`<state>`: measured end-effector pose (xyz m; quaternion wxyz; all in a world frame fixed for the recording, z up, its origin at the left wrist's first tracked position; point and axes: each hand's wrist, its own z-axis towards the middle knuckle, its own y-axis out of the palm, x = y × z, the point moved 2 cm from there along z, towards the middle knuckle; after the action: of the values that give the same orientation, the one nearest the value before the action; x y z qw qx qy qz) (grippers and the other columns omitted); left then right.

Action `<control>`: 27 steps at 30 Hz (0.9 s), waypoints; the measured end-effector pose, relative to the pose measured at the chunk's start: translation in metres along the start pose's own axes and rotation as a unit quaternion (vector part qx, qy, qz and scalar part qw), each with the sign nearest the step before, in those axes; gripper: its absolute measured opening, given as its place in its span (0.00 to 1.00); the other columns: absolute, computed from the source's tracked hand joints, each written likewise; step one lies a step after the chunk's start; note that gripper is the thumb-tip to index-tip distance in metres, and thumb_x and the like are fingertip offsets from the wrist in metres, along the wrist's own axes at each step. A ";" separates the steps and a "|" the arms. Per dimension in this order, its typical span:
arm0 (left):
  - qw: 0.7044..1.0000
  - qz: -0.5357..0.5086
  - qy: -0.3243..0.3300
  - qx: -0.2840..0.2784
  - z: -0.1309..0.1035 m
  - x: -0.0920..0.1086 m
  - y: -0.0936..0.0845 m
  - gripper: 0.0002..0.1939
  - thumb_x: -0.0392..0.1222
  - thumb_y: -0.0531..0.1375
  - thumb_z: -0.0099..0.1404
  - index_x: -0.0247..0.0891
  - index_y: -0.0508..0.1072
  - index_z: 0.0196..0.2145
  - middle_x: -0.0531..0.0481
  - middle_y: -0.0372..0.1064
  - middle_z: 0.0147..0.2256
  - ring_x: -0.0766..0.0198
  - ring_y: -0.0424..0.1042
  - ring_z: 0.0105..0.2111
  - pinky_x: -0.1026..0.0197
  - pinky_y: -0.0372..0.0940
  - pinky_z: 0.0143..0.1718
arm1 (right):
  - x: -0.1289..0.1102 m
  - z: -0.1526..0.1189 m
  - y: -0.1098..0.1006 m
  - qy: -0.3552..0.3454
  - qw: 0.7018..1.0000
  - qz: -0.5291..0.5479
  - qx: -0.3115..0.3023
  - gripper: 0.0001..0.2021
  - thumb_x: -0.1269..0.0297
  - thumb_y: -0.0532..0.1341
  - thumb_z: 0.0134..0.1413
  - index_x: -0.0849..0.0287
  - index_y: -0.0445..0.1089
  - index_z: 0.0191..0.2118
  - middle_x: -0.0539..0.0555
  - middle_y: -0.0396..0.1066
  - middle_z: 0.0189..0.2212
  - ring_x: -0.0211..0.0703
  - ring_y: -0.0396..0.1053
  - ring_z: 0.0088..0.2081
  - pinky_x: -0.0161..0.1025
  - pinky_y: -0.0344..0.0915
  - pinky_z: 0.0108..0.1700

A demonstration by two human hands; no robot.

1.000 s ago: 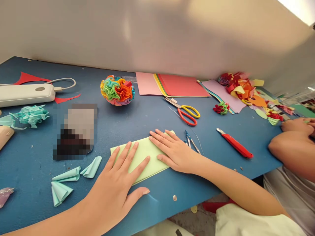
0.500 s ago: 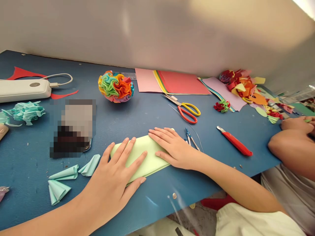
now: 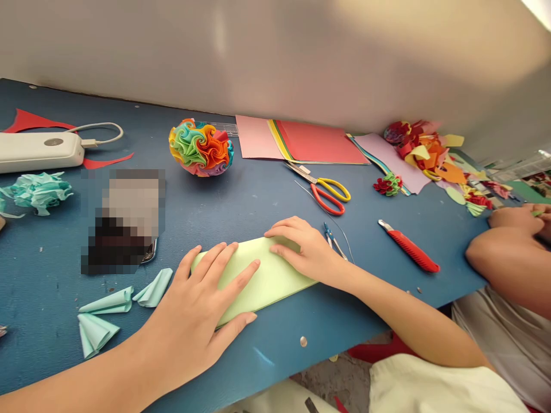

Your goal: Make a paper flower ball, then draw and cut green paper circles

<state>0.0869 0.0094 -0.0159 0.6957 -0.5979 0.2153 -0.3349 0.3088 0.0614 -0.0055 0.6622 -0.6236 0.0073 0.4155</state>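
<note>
- The pale green folded paper (image 3: 263, 281) lies flat on the blue table (image 3: 262, 201), directly under both hands, its long near edge facing the person.
- The left hand (image 3: 193, 310) is spread over the paper's left end, palm down, fingers apart and clamped on nothing. Its little, ring and middle fingertips reach the far edge, the index tip rests mid-sheet, and the thumb lies just beyond the near edge.
- The right hand (image 3: 316, 252) arches over the right part, its fingers curved toward the far edge and the thumb set a little apart from them over the upper face. The fingertips partly hide the contact, so I cannot tell whether they pinch the paper or merely press it.
- Between the two hands a broad strip of green shows uncovered.
- Just beside the right hand lies a blue-topped compass (image 3: 328, 230); farther back are scissors (image 3: 313, 181) with one yellow and one red handle.
- A red-handled cutter (image 3: 413, 249) lies to the right, near another person's arm (image 3: 503, 252).
- Teal folded pieces (image 3: 154, 288) lie to the left of the left hand.
</note>
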 end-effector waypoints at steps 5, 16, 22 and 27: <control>1.000 -0.019 -0.003 0.008 0.001 0.002 -0.002 0.29 0.52 0.54 0.65 0.49 0.55 0.63 0.36 0.54 0.61 0.43 0.59 0.57 0.39 0.54 0.53 | 0.003 0.011 -0.001 0.081 0.994 0.073 0.012 0.03 0.69 0.61 0.55 0.56 0.72 0.34 0.50 0.74 0.34 0.42 0.68 0.39 0.41 0.65 0.44; 1.000 -0.001 0.001 -0.005 0.000 -0.003 0.001 0.30 0.55 0.52 0.65 0.47 0.55 0.63 0.35 0.54 0.61 0.43 0.59 0.58 0.39 0.53 0.53 | 0.009 0.010 -0.004 -0.007 0.998 0.049 -0.041 0.09 0.62 0.62 0.57 0.57 0.70 0.43 0.55 0.68 0.44 0.45 0.65 0.46 0.46 0.61 0.52; 1.000 0.011 0.010 -0.007 -0.001 -0.003 0.005 0.30 0.57 0.51 0.66 0.46 0.56 0.62 0.36 0.49 0.64 0.44 0.55 0.61 0.40 0.51 0.56 | 0.011 0.005 0.002 -0.034 0.999 0.000 -0.037 0.09 0.63 0.61 0.58 0.57 0.68 0.45 0.56 0.67 0.46 0.45 0.63 0.46 0.48 0.59 0.51; 1.000 0.006 0.009 -0.006 -0.002 -0.002 0.004 0.30 0.57 0.51 0.66 0.44 0.58 0.62 0.37 0.49 0.64 0.45 0.54 0.61 0.40 0.51 0.55 | 0.012 0.004 0.004 -0.034 0.999 -0.011 -0.027 0.09 0.63 0.61 0.58 0.56 0.68 0.45 0.56 0.67 0.44 0.45 0.64 0.45 0.47 0.59 0.49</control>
<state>0.0844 0.0098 -0.0201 0.6919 -0.5978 0.2275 -0.3351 0.3124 0.0704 -0.0147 0.6496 -0.6266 -0.0334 0.4292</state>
